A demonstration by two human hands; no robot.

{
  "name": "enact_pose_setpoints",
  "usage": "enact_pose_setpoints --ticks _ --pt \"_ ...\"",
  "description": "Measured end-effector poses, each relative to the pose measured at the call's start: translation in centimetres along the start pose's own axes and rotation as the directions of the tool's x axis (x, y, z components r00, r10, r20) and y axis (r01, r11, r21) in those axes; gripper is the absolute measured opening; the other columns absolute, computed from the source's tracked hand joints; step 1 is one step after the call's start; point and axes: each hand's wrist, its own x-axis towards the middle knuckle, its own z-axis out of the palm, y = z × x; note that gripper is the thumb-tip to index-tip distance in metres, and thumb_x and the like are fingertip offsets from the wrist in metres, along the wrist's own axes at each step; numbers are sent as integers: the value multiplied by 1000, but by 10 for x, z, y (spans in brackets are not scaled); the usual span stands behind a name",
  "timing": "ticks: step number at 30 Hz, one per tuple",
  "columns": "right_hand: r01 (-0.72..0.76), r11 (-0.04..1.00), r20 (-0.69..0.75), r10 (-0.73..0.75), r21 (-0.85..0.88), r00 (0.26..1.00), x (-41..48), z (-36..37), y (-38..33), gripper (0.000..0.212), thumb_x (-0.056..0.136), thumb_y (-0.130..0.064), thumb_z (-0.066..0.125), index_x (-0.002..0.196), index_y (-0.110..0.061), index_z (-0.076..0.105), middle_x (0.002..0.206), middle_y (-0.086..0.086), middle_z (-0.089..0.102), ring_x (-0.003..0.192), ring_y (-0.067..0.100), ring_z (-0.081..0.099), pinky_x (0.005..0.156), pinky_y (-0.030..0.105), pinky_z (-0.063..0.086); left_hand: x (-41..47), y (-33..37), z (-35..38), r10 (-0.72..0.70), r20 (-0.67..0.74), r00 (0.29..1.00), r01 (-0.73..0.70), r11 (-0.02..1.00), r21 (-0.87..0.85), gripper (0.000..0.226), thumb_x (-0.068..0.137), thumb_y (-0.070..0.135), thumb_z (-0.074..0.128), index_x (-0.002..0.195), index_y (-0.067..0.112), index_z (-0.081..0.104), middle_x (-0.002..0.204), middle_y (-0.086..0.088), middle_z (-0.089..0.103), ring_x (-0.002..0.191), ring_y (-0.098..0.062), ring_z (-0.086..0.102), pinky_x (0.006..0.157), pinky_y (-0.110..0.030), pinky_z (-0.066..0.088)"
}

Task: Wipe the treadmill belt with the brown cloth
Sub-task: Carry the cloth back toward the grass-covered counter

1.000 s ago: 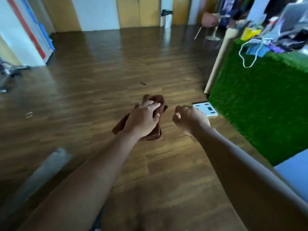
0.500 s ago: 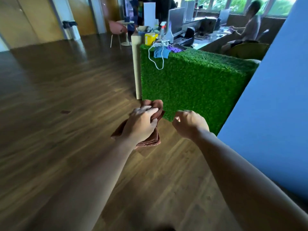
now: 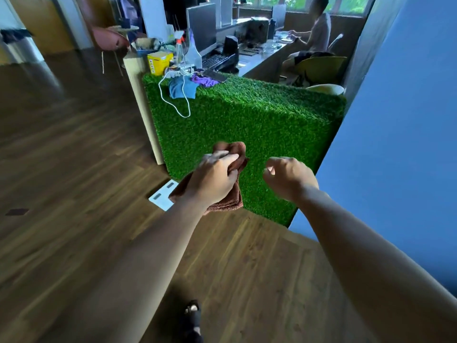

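Two bare forearms reach forward over the dark wooden plank floor [image 3: 74,194]. The left hand [image 3: 212,179] is closed around the crumpled brown terry cloth [image 3: 232,154], which is held in the air in front of the body; one bunch of it sticks out above the fingers [image 3: 222,155] and a folded part hangs below the palm. The right hand [image 3: 289,178] is just beside it, not touching the cloth. Its fingers are curled loosely inward with nothing between them, so it is half closed and empty.

Behind both hands stands a block covered with green artificial grass [image 3: 259,120]. On its top edge lie a blue rag [image 3: 181,89], a purple rag [image 3: 205,81] and a white cable [image 3: 178,105] that hangs down the front. A flat white square scale [image 3: 162,196] lies on the floor near the lower left corner of the block, partly hidden by the cloth. A large blue panel [image 3: 395,144] fills the right side. Farther back is a desk with a yellow box [image 3: 159,61] and a clear spray bottle [image 3: 193,54], and a person sits there on a chair [image 3: 316,35]. No treadmill belt is visible in this view.
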Motion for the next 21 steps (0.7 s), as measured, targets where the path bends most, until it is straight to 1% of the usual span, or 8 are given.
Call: enact_pose_setpoints --ticks 6,9,11,16,21 --pt "-132 991 -43 133 15 990 106 23 19 28 93 -34 44 105 -22 66 106 7 69 89 31 65 65 32 44 135 -40 37 99 89 991 -96 995 -31 45 87 26 61 133 25 62 139 -2 58 121 -33 53 104 -44 41" --pt "-225 973 -74 229 52 971 154 27 28 28 92 -35 44 104 -22 66 105 6 68 88 31 64 64 31 43 197 -50 49 176 125 977 -172 984 -36 46 89 28 60 135 28 60 141 1 56 125 -31 50 107 -44 39" --pt "-282 957 -101 288 72 952 179 27 37 27 92 -34 44 100 -20 65 101 6 68 83 29 63 64 31 43 237 -52 58 225 146 963 -221 974 -40 45 91 28 60 136 27 58 144 1 54 128 -31 47 110 -40 36" --pt "-410 908 -138 418 80 898 222 27 80 24 92 -32 45 94 -17 64 96 6 68 79 29 60 63 31 44 318 -37 91 336 194 922 -325 942 -91 45 94 27 59 139 25 57 147 -2 51 131 -30 44 112 -35 28" --pt "-520 851 -193 524 73 830 254 25 137 21 92 -29 46 89 -16 62 92 6 66 71 25 50 59 30 35 391 -3 148 457 229 859 -435 889 -145 46 93 29 61 139 26 56 148 -1 50 132 -26 46 112 -35 27"
